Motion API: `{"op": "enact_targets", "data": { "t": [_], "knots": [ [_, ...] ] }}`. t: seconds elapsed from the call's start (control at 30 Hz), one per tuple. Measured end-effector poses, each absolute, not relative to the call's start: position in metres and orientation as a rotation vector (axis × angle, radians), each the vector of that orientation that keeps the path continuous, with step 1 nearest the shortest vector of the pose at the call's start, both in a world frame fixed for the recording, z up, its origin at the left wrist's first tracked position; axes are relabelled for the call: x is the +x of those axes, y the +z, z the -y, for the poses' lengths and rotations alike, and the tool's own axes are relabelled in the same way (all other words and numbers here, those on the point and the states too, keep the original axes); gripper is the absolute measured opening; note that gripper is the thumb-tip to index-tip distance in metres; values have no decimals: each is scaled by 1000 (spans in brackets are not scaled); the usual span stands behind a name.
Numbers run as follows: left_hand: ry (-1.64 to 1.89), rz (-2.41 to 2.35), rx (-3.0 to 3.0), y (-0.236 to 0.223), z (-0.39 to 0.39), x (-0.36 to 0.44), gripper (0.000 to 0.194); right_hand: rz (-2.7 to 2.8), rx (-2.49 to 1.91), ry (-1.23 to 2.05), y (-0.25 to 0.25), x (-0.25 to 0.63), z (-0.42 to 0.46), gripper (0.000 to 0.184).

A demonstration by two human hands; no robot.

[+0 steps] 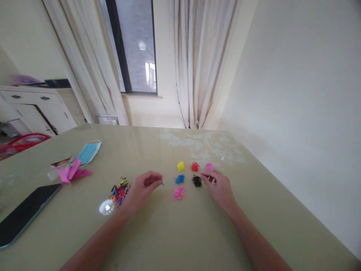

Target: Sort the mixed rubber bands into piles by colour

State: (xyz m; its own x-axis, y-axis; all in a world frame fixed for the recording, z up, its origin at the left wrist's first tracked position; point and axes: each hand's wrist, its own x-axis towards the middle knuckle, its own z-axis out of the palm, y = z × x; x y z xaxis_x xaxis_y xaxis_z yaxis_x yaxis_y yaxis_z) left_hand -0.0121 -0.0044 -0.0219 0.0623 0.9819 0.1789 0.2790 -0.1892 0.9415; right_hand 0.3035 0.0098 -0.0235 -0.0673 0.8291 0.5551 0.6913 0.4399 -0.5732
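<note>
My left hand (144, 188) is closed in a pinch, and a small blue rubber band (163, 184) pokes out at its fingertips. Beside its wrist lies a mixed heap of coloured rubber bands (120, 192). My right hand (219, 187) pinches just right of a pile of black bands (196, 181); what sits between its fingertips is too small to make out. Between the hands are piles of yellow (181, 166), red (195, 166), blue (179, 179) and pink bands (179, 192). A pink ring-shaped piece (209, 166) lies behind my right hand.
A clear round lid or dish (106, 207) touches the mixed heap. Farther left are a black phone (28, 210), a folded pink paper piece (73, 172) and a blue face mask (89, 152). A wall (304, 113) borders the table's right edge.
</note>
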Motion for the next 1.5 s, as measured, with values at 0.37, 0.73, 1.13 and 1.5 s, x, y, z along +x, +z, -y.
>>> {"op": "enact_targets", "data": {
  "t": [0.37, 0.73, 1.13, 1.5],
  "knots": [
    [1172, -1072, 1347, -10, 10, -4, 34, 2331, -997, 398, 24, 209, -7, 15],
    [1023, -1709, 1833, -5, 0, -31, 28, 2401, -1066, 366, 65, 211, -31, 15],
    [262, -2108, 2068, -8, -3, -60, 16, 2391, -1122, 244, 123, 249, -1, 14],
    [404, -2109, 2096, -6, -5, -54, 16, 2333, -1138, 207, 132, 265, 9, 10]
  ]
}}
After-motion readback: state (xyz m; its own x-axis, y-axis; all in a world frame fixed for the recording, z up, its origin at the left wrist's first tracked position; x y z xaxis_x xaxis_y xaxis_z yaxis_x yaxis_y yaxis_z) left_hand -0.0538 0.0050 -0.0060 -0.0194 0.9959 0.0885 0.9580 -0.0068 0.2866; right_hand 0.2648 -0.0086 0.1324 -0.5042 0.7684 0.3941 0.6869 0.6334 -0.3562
